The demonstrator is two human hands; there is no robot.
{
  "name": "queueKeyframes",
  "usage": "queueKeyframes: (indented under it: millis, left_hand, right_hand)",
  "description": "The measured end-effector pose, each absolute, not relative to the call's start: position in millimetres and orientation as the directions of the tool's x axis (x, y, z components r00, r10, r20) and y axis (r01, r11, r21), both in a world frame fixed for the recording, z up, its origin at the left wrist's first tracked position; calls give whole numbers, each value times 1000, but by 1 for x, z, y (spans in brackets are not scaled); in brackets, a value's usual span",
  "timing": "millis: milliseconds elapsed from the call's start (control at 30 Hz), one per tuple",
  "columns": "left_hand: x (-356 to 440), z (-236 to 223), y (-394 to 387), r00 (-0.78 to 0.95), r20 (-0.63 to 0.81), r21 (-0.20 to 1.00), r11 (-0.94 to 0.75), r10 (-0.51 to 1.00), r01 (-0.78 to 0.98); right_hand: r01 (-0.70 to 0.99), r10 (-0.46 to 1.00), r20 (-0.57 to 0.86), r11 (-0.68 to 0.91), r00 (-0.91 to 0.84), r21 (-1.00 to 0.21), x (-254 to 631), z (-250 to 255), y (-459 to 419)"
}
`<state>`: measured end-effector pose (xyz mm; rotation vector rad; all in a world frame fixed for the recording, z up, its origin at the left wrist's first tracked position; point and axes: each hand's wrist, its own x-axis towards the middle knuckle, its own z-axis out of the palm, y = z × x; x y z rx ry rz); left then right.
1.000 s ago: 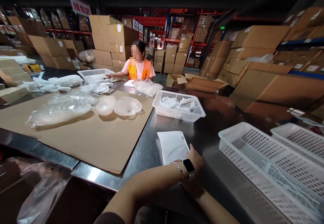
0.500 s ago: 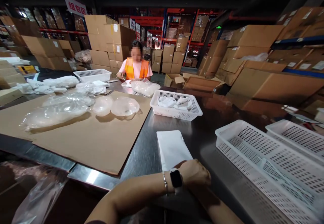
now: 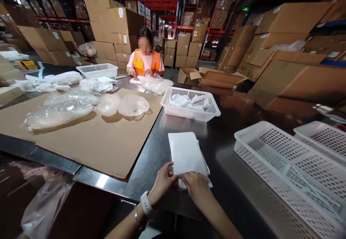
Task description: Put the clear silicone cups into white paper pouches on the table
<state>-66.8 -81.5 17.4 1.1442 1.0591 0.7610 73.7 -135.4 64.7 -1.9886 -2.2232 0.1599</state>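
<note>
Showing two bare hands at a stack of white sheets (image 3: 187,154) on a metal worktop (image 3: 156,152), viewed from the head. The stack lies near the worktop's front edge, its long sides running away from the person; lower sheets project past the top one along the right side and at the near end, so the edges are not flush. To the left, a strip of bare metal separates the stack from the slanting edge of a brown cardboard sheet (image 3: 102,145), which bears clear-wrapped bundles (image 3: 62,109) and two translucent rounded pieces. To the right, a broader expanse of dark metal extends to a long white basket (image 3: 259,168). Beyond the far end, a shorter gap precedes a smaller white basket (image 3: 186,113) containing printed white packages (image 3: 200,102). A co-worker in an orange vest (image 3: 139,66) sits at the far side. Grip: the left hand (image 3: 162,179), with a pale watch strap at its wrist, has thumb and fingers narrowly spaced at the stack's near left corner; whether paper is pinched between them cannot be told. The right hand (image 3: 196,185) lies across the near end, fingers close together on the paper; its underside is hidden.
</note>
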Motion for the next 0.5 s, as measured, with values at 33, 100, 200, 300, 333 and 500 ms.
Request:
queueKeyframes:
  millis: [33, 100, 200, 300, 333, 500]
  left_hand:
    - [-69, 18, -82, 357, -297, 947, 320, 885, -4]
    - [-73, 22, -84, 401, -336, 911, 402, 852, -91]
    - [-78, 30, -87, 471, -314, 878, 441, 824, -185]
    - [-79, 33, -88, 472, -330, 855, 470, 818, -218]
    - [-79, 33, -88, 465, -342, 844, 484, 817, -230]
    - [-78, 34, -90, 476, -339, 819, 503, 811, -274]
  right_hand:
    - [966, 988, 96, 141, -123, -216, 72, 63, -139]
    - [932, 967, 198, 214, -160, -291, 67, 60, -142]
    - [910, 948, 263, 259, -176, -324, 61, 54, -142]
    - [916, 948, 264, 255, -175, -309, 57, 50, -138]
    - [919, 949, 263, 252, -174, -302, 56, 49, -137]
    - [933, 948, 272, 238, -163, -271, 51, 43, -135]
